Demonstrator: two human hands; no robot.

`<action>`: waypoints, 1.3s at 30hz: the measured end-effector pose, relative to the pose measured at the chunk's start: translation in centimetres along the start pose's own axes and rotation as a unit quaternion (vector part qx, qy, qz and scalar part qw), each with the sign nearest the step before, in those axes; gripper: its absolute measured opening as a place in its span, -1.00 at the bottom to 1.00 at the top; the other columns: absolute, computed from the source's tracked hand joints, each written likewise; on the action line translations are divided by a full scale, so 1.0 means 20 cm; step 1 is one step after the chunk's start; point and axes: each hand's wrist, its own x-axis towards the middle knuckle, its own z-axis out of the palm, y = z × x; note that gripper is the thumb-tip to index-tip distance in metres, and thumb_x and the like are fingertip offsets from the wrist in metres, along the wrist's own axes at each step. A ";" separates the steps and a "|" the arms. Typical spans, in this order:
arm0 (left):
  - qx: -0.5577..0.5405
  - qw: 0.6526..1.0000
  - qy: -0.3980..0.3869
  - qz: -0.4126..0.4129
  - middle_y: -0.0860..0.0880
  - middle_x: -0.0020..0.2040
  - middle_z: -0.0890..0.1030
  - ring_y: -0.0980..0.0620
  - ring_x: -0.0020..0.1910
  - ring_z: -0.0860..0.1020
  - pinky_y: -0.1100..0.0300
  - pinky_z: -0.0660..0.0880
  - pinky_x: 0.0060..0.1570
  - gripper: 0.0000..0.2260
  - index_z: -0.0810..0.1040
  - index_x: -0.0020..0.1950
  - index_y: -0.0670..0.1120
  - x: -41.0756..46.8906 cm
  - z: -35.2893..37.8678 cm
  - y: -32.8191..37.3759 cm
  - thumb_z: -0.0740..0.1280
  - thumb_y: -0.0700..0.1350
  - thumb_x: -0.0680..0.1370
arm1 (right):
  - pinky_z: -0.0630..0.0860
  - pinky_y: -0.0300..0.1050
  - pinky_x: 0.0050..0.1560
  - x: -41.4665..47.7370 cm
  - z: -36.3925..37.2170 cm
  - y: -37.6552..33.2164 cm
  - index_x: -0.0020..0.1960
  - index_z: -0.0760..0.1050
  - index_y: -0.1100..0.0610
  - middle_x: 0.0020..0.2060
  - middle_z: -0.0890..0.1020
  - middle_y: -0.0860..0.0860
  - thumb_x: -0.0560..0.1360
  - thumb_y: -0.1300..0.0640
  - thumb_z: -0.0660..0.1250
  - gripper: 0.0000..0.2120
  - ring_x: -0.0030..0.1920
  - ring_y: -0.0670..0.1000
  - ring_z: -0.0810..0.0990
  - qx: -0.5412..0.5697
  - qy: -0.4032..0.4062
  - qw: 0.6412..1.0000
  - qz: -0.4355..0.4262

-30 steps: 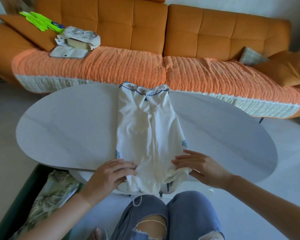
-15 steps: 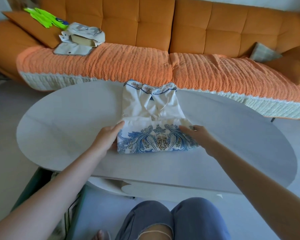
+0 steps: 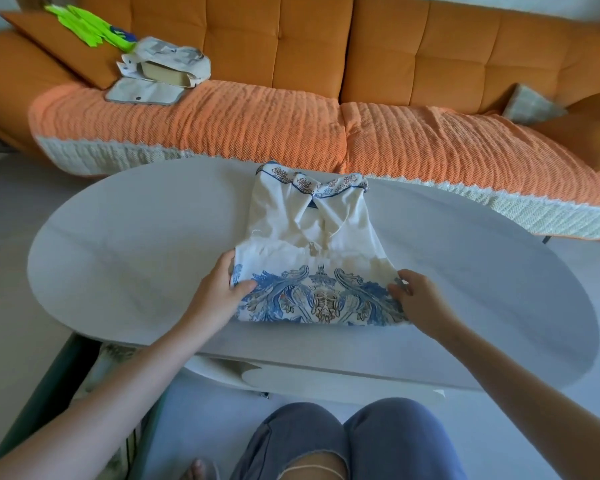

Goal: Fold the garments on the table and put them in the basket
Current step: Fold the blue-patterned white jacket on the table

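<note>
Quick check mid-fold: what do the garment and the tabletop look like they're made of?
The garment: likely thin woven cotton or linen, matte, cream with blue print; it creases softly. The tabletop: hard, smooth, pale grey with faint streaks, perhaps stone or laminate; cannot tell which.

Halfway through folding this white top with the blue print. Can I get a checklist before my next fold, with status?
1. Left hand grips the left edge of the white, blue-printed fabric top: ok.
2. Right hand grips its right edge: ok.
3. First fold made, print facing up: ok.
4. Upper half smooth: not ok, creased down the middle.
5. Collar fully on the grey oval table: cannot tell, it lies at the far rim.
6. Room in the dark green basket at the left: cannot tell, mostly hidden.
</note>
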 end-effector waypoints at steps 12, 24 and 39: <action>-0.134 0.988 0.070 -0.029 -0.05 0.07 0.59 0.02 -0.14 0.54 0.12 0.49 -0.14 -0.60 0.42 0.29 -0.01 0.12 0.04 0.07 0.39 -0.19 0.48 | 0.52 0.00 -0.05 0.12 0.02 -0.07 0.24 0.47 0.23 -0.06 0.60 0.15 0.42 0.07 0.45 -0.54 -0.13 0.09 0.57 0.211 0.050 0.972 0.091; 0.270 0.927 0.079 0.248 -0.10 0.31 0.42 -0.11 0.23 0.44 0.11 0.31 0.24 -0.44 0.38 0.40 -0.10 0.09 -0.12 -0.06 0.22 -0.48 0.44 | 0.30 0.06 0.39 0.09 -0.08 0.10 0.47 0.20 0.00 0.43 0.32 -0.02 0.47 0.44 0.16 -0.35 0.37 -0.05 0.34 -0.160 0.062 0.932 -0.319; 0.348 0.814 -0.149 0.440 0.05 0.44 0.35 0.25 0.41 0.25 0.24 0.18 0.33 -0.34 0.38 0.42 -0.03 0.33 -0.22 -0.21 0.40 -0.39 0.37 | 0.21 -0.09 0.43 0.37 -0.25 0.14 0.53 0.04 -0.03 0.48 0.20 -0.07 0.51 -0.03 0.18 -0.36 0.46 -0.08 0.21 -0.426 -0.148 0.722 -0.525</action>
